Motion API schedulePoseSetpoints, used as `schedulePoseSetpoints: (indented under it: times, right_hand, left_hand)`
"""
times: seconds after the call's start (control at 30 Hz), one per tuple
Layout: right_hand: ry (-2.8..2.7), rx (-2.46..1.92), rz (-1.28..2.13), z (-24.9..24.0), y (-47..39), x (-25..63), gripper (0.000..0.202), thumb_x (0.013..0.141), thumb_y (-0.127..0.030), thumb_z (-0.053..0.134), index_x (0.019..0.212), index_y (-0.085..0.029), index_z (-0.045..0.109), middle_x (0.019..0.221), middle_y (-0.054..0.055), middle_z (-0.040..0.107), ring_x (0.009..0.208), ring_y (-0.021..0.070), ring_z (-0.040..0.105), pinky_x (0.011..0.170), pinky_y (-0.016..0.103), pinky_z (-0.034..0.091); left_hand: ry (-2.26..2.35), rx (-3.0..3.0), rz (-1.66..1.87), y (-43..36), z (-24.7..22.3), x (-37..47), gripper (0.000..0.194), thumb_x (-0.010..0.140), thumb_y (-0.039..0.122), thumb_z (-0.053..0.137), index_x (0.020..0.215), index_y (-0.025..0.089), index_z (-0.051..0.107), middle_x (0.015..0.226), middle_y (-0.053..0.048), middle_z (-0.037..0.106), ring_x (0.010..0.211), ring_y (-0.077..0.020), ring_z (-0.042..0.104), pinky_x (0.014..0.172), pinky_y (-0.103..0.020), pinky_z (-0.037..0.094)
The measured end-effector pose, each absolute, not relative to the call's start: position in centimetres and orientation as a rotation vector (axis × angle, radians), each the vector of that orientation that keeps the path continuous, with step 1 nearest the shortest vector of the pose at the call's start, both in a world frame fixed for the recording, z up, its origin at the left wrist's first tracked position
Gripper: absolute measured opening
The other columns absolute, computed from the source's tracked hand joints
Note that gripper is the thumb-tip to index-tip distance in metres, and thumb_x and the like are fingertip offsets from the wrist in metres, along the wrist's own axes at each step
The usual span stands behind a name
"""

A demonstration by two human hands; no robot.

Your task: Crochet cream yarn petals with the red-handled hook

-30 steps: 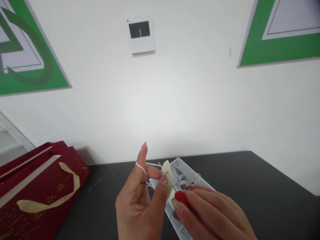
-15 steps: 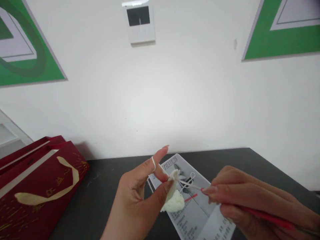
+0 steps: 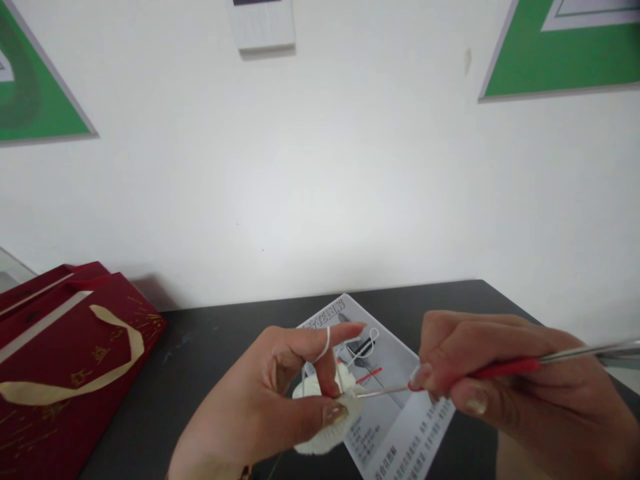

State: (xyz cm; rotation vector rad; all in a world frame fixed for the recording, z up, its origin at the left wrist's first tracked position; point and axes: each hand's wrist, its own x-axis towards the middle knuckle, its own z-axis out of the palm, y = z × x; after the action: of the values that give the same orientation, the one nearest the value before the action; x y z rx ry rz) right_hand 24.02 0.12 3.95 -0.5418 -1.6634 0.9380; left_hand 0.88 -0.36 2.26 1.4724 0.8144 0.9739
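My left hand (image 3: pixel 295 373) pinches a small piece of white crochet work (image 3: pixel 351 393) between thumb and finger. White yarn (image 3: pixel 328 343) loops over its raised index finger. My right hand (image 3: pixel 495 373) is closed around the red grip of a crochet hook (image 3: pixel 505 368). The hook's thin metal shaft points left, and its tip is at the crochet work; I cannot make out how the tip sits in the stitches. Below and behind the left hand lies a ball of cream yarn (image 3: pixel 320 440), partly hidden by the thumb.
Under the hands, a printed sheet or booklet (image 3: pixel 400 433) lies on the dark table (image 3: pixel 200 353). On it is a loose loop of white yarn (image 3: pixel 373 333). Dark red gift bags (image 3: pixel 75 373) with a cream ribbon stand at the left. A white wall (image 3: pixel 300 167) rises behind.
My left index finger has tipped from pointing up to pointing right. The right hand has rolled and lifted the hook's rear end, while its tip stays at the crochet work. The view has shifted slightly.
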Motion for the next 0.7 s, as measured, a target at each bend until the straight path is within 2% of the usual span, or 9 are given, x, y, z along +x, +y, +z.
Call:
schedulePoseSetpoints:
  times: [0.07, 0.13, 0.3, 0.47, 0.7]
  right_hand:
    - [-1.686, -0.539, 0.943, 4.2, 0.4, 24.0, 0.011, 0.079, -0.038, 0.076, 0.076, -0.027, 0.079, 0.057, 0.001, 0.068, 0.047, 0.0145, 0.057, 0.04, 0.024, 0.042]
    - [-1.718, -0.54, 0.935, 4.2, 0.4, 24.3, 0.015, 0.079, -0.041, 0.076, 0.074, -0.026, 0.079, 0.056, 0.002, 0.068, 0.045, 0.0147, 0.057, 0.038, 0.024, 0.042]
    - [-1.79, -0.434, 0.923, 4.1, 0.4, 25.0, 0.014, 0.083, -0.033, 0.073, 0.081, -0.021, 0.079, 0.062, 0.004, 0.072, 0.051, 0.0136, 0.06, 0.045, 0.022, 0.046]
    - [-1.737, -0.412, 1.053, 4.3, 1.1, 24.7, 0.015, 0.081, -0.03, 0.075, 0.076, -0.016, 0.079, 0.059, 0.004, 0.069, 0.051, 0.0124, 0.058, 0.046, 0.022, 0.044]
    - [-1.68, -0.417, 1.112, 3.9, 1.1, 24.6, 0.012, 0.082, -0.028, 0.074, 0.077, -0.019, 0.079, 0.061, 0.005, 0.07, 0.052, 0.012, 0.058, 0.046, 0.021, 0.044]
  left_hand:
    - [0.79, 1.48, 0.941, -0.3, 2.2, 1.0, 0.038, 0.071, 0.013, 0.077, 0.107, 0.021, 0.076, 0.09, -0.008, 0.077, 0.104, -0.032, 0.066, 0.087, -0.039, 0.047]
    - [0.776, 1.491, 0.919, -0.3, 2.2, 1.1, 0.045, 0.071, 0.013, 0.077, 0.115, 0.022, 0.074, 0.085, -0.007, 0.076, 0.093, -0.0283, 0.068, 0.084, -0.037, 0.048]
    - [0.79, 1.499, 0.843, -0.4, 2.5, 1.3, 0.052, 0.068, 0.01, 0.077, 0.118, 0.026, 0.074, 0.07, -0.001, 0.068, 0.071, -0.0198, 0.062, 0.073, -0.032, 0.047]
    - [0.76, 1.46, 0.796, -0.3, 2.4, 1.4, 0.055, 0.069, 0.011, 0.076, 0.12, 0.031, 0.072, 0.068, 0.002, 0.058, 0.064, -0.015, 0.05, 0.066, -0.029, 0.043]
    - [0.752, 1.458, 0.804, -0.4, 2.5, 1.3, 0.055, 0.068, 0.009, 0.075, 0.119, 0.031, 0.073, 0.067, 0.001, 0.059, 0.064, -0.0153, 0.052, 0.067, -0.029, 0.043]
